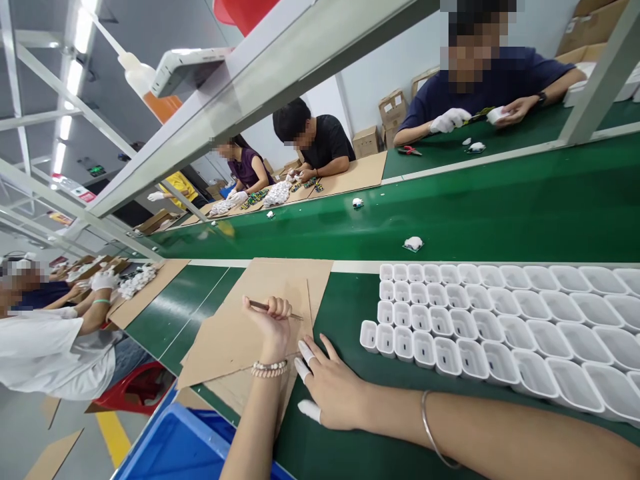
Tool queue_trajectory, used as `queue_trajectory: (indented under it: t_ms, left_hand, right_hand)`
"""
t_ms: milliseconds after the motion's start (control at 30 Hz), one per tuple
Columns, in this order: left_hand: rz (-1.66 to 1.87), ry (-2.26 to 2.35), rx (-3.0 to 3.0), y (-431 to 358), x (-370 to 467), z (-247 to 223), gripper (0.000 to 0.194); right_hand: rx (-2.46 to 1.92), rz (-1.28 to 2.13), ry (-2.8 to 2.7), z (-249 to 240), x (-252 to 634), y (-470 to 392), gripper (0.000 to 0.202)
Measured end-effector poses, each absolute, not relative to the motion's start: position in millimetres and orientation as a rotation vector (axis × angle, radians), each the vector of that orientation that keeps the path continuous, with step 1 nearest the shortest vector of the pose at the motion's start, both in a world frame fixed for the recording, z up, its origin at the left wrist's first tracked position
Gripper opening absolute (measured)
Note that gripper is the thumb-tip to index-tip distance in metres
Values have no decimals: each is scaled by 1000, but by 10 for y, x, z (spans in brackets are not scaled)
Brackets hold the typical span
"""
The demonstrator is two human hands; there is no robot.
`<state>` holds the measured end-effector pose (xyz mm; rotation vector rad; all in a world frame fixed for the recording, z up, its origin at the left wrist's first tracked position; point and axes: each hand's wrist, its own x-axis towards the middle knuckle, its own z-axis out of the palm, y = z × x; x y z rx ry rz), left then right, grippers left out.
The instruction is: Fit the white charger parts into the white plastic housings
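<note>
My left hand (271,321), with a beaded bracelet at the wrist, is closed on a thin dark tool (263,306) above the brown cardboard (225,333). The tool's tip points right, towards the cardboard's right edge. My right hand (327,383) lies flat with spread fingers at the cardboard's edge on the green table (340,307). White covers sit on its thumb and two fingers, and nothing is held in it. Several rows of white plastic cups (473,358) stand right of my hands, many with a small dark mark inside.
A blue bin (180,440) is at the lower left. Behind the cups runs a green conveyor belt (475,207) carrying small white parts (413,244). A slanted metal frame (280,73) crosses above. Other people work across the belt and at the left.
</note>
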<state>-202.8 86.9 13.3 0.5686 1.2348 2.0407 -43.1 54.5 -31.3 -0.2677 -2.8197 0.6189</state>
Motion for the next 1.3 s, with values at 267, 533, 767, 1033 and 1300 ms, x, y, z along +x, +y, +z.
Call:
queue_trajectory:
  t_ms: [267,533,767,1033,1300]
  left_hand:
    - [2018,1244,555,866,-2069,133,68]
    - [1999,1279,498,867,-2041,163,67]
    - [1888,1346,344,1042,-2104,209,63]
    - [1975,1258,366,864,-2251,539,62]
    - [1731,1532,960,871,-1618,688,70]
  right_hand:
    - [-266,603,-2805,-337,-431,550,66]
    - [-269,597,-2795,-356,-438,548,64]
    - [-251,614,-2808,-346,-433,548,65]
    - [-278,651,-2807,-326,-422,546,66]
    - [-231,475,-2762,-278,-347,471,61]
